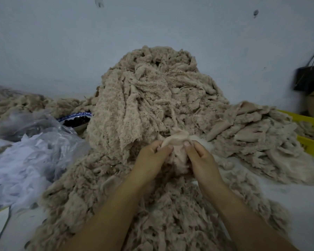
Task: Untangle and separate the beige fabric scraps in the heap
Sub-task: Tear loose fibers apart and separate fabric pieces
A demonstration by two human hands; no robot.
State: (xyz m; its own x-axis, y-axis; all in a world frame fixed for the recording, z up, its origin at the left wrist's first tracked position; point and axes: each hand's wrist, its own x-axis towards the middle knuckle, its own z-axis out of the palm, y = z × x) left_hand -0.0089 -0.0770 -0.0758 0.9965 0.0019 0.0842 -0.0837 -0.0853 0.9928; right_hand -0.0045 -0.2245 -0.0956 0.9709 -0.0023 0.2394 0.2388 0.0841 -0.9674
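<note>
**Both hands pinch one scrap at the foot of the heap**

Head view: The left hand and the right hand each grip the same pale beige scrap, thumbs on top and fingers curled beneath. The scrap sits right against the base of the tall tangled heap, which rises against the wall. More fluffy beige fabric spreads forward under both forearms.

To do this step well, I judge a slow outward pull works best. The hands should draw apart just enough to show where the scrap catches on its neighbours. Snagged fibres can then be teased loose rather than yanked, since a hard tug would likely drag a clump down from the heap.

A flatter pile of scraps lies to the right, probably the separated ones.

Containers: a yellow crate at the right edge holds beige fabric. A blue-rimmed bowl left of the heap holds small dark pieces that I cannot identify. A clear plastic bag at the left holds thin white material. A black bag hangs at the far right, blurred, with its contents hidden.
</note>
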